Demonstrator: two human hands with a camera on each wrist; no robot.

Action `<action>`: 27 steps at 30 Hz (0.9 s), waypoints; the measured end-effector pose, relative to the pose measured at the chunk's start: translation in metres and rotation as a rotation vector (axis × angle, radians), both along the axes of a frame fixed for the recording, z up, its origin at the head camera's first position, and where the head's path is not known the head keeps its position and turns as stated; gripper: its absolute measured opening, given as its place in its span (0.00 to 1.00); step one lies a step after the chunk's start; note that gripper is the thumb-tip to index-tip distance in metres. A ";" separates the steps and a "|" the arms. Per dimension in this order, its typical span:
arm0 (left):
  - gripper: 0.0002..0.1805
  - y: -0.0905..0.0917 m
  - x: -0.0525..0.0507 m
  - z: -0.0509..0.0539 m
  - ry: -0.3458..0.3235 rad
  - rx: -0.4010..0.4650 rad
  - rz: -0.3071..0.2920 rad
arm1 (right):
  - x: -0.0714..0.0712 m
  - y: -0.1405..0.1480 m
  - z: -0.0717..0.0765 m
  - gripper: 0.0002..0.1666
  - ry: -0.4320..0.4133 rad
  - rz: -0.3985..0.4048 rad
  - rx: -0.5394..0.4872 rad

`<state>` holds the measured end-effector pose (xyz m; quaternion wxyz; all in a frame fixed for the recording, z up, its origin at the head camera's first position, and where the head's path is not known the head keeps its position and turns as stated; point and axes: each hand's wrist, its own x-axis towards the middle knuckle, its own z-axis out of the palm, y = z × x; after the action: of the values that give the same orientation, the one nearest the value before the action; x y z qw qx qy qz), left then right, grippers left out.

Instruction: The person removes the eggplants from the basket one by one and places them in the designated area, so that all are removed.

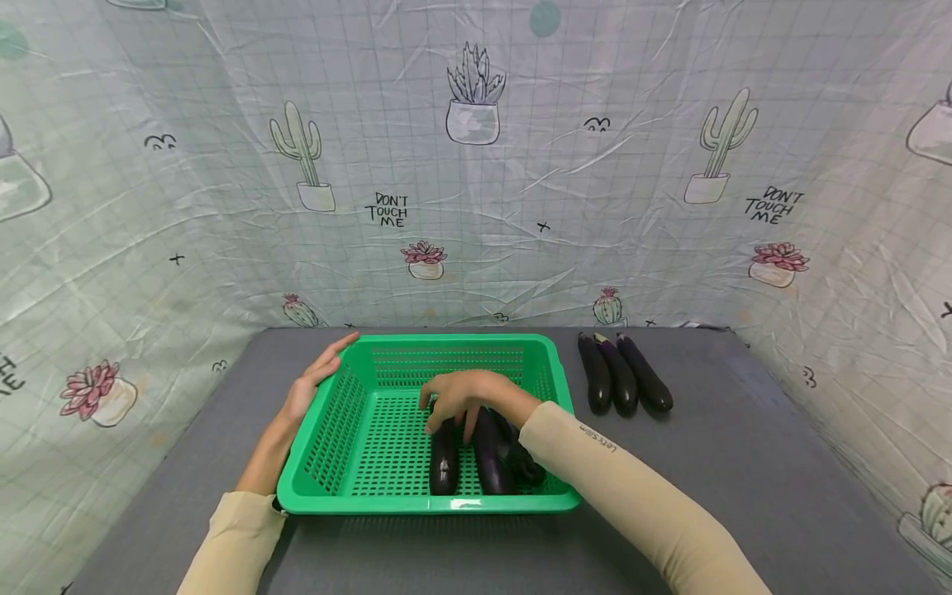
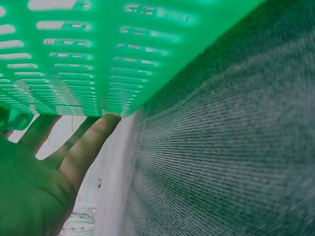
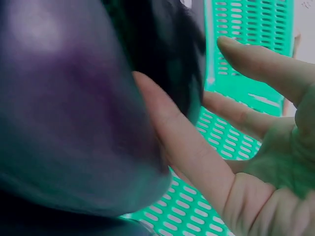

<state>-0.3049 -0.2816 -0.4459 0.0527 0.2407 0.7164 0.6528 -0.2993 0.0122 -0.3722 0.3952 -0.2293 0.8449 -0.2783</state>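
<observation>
A green plastic basket stands on the grey surface with several dark eggplants in its right half. My right hand reaches into it, over the upper end of the leftmost eggplant. In the right wrist view its fingers spread around that eggplant, one finger lying between it and a nearer eggplant; the thumb stands slightly apart. Another eggplant lies just to the right, with more partly hidden by my forearm. My left hand rests along the basket's left side, its fingers extended against the outer wall.
Three eggplants lie side by side on the grey table, right of the basket. A cloth curtain printed with cacti encloses the back and both sides.
</observation>
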 end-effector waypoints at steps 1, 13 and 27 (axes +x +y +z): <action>0.31 0.000 0.000 0.000 0.004 -0.011 0.007 | 0.001 0.000 -0.001 0.32 -0.002 0.000 -0.001; 0.30 0.001 0.000 0.001 0.015 -0.011 0.007 | 0.004 -0.008 -0.008 0.35 0.077 0.010 0.060; 0.30 0.002 -0.001 0.001 0.038 -0.059 0.046 | 0.002 -0.008 -0.011 0.36 0.094 0.008 0.047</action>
<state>-0.3054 -0.2800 -0.4448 0.0314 0.2347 0.7415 0.6277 -0.2973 0.0044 -0.3829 0.3615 -0.2359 0.8679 -0.2457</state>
